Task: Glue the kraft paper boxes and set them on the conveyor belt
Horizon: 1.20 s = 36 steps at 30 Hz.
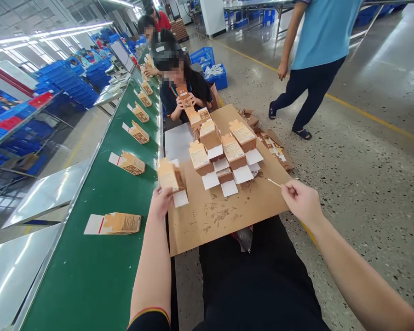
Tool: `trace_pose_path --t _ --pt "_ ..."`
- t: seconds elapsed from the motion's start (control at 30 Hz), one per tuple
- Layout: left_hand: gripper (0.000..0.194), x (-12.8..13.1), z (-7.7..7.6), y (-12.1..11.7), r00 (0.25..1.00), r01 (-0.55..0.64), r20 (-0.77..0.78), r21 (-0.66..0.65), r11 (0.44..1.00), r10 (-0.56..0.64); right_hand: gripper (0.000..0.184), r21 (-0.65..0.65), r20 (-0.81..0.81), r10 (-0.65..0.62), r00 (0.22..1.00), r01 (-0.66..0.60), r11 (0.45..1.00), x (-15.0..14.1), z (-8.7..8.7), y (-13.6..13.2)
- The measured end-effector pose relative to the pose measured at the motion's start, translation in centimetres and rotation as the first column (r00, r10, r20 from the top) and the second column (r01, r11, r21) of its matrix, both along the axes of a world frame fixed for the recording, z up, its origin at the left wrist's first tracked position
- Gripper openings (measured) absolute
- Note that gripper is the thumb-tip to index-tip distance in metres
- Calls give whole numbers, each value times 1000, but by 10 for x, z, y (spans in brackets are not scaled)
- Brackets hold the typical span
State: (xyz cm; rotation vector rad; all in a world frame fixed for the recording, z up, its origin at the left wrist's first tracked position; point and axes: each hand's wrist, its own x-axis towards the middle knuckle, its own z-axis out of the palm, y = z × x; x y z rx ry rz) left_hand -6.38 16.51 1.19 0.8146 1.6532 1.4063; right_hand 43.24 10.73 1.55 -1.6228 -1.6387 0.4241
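Note:
My left hand [162, 198] grips a small printed carton [171, 178] by its lower end, above the seam between the green conveyor and the cardboard sheet. The carton is tan with a white flap hanging down, and it is a little blurred. Out to the right, my right hand [301, 197] pinches a thin cotton swab [274, 182] past the edge of the sheet. Ahead of both hands stands a cluster of similar open cartons [232, 151], several of them with white flaps folded out toward me.
The cardboard sheet [193, 230] lies before me, dotted with small brown scraps. On my left runs a green conveyor [100, 271] carrying a row of cartons [124, 224]. A co-worker [182, 82] sits ahead holding a carton. Another person [317, 59] walks on the right, near blue crates [218, 79].

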Motion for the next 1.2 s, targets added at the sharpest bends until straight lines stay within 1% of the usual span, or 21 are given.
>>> trace_pose_path --t 0.07,0.1,0.17,0.23,0.27,0.33,0.4,0.5,0.6,0.67,0.73,0.77,0.8,0.83,0.9,0.93,1.0,1.07,1.13,1.2 --pt "66 -2 -6 -48 996 -5 90 -19 1000 6 34 -38 71 71 995 -68 997 -8 6 33" --pt "71 1 -9 -72 992 2 129 -10 1000 0 33 -72 110 103 989 -96 993 -12 8 49" --pt "78 15 -15 -113 986 11 167 24 1000 -15 33 -161 191 156 969 -126 979 -21 12 77" --pt "80 35 -20 -142 983 20 181 27 999 -24 31 -246 264 200 944 -135 960 -29 14 97" --pt "81 46 -21 -151 982 25 186 11 1000 -27 31 -279 296 219 930 -135 951 -32 13 105" --pt "82 64 -22 -159 981 40 192 -32 999 -33 30 -316 347 248 904 -137 939 -36 12 115" --pt "85 77 -21 -157 979 49 199 -63 997 -35 31 -322 375 259 890 -137 937 -36 11 120" --pt "87 85 -18 -145 976 48 213 -54 997 -35 32 -298 362 229 903 -121 947 -25 13 119" --pt "86 90 -17 -131 980 39 194 -16 999 -35 32 -216 286 137 948 -75 973 -4 17 102" --pt "83 94 -17 -125 986 26 168 -13 1000 -23 30 -116 193 41 980 -18 993 5 18 78" --pt "80 99 -17 -121 989 24 145 -23 999 -20 28 -20 79 -3 997 4 1000 -1 14 45" --pt "79 101 -17 -120 990 31 137 -26 999 -27 27 12 26 30 999 -30 999 -10 9 27" --pt "79 103 -16 -120 991 42 130 -26 999 -39 27 34 -19 111 994 -110 993 -24 4 9" --pt "79 105 -16 -119 991 55 125 -23 998 -52 28 46 -53 231 971 -229 972 -40 -4 -9" --pt "79 109 -14 -120 992 72 108 -15 997 -70 30 39 -74 441 894 -439 897 -79 -20 -39" --pt "79 111 -13 -121 993 74 95 -12 997 -73 32 36 -65 498 865 -497 867 -98 -29 -50" --pt "79 114 -12 -123 995 70 65 -6 998 -69 33 25 -18 556 831 -555 831 -129 -44 -64" --pt "79 116 -12 -124 997 61 44 -2 998 -61 32 18 56 576 816 -577 816 -149 -55 -69" --pt "81 117 -13 -124 998 57 41 -5 998 -57 32 20 127 583 802 -590 807 -157 -61 -68" --pt "82 118 -13 -124 997 61 47 -10 998 -61 31 35 167 577 800 -590 807 -156 -64 -64"
